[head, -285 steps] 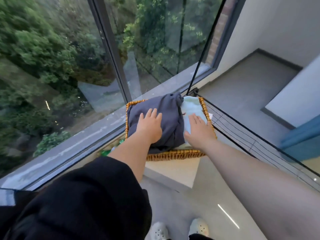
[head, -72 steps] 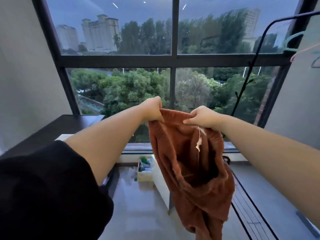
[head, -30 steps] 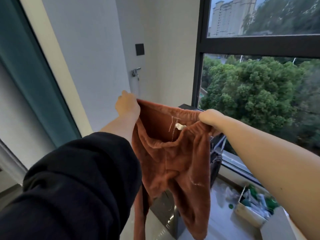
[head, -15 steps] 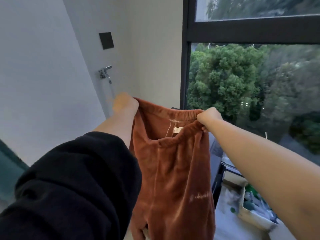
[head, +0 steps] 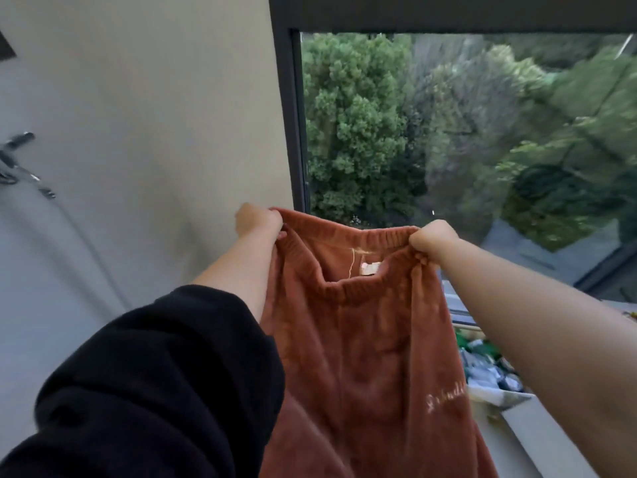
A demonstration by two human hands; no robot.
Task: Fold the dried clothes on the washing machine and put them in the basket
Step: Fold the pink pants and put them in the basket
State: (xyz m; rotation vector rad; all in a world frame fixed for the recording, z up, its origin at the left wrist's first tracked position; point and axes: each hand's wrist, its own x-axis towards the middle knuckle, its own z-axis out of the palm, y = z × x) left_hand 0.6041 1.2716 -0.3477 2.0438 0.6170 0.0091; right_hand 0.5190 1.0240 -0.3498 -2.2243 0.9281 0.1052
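A pair of rust-brown plush trousers [head: 365, 346] hangs in front of me, held up by the elastic waistband. My left hand [head: 256, 222] grips the waistband's left end and my right hand [head: 432, 241] grips its right end, stretching it level. A small pale label and a loose thread show inside the waist. Pale embroidered lettering sits low on the right leg. The trousers' lower part runs out of the frame. Neither the washing machine nor the basket is in view.
A pale wall [head: 144, 132] with a metal tap [head: 20, 163] fills the left. A dark-framed window [head: 289, 115] looks out on trees. At the lower right a white ledge [head: 537, 439] and a box of small packets [head: 489, 367] lie below my right arm.
Between 9.5 and 2.4 seconds ago my hands left the basket and took up the trousers. Since a second ago the view has turned left and dipped, while both hands keep hold of the waistband.
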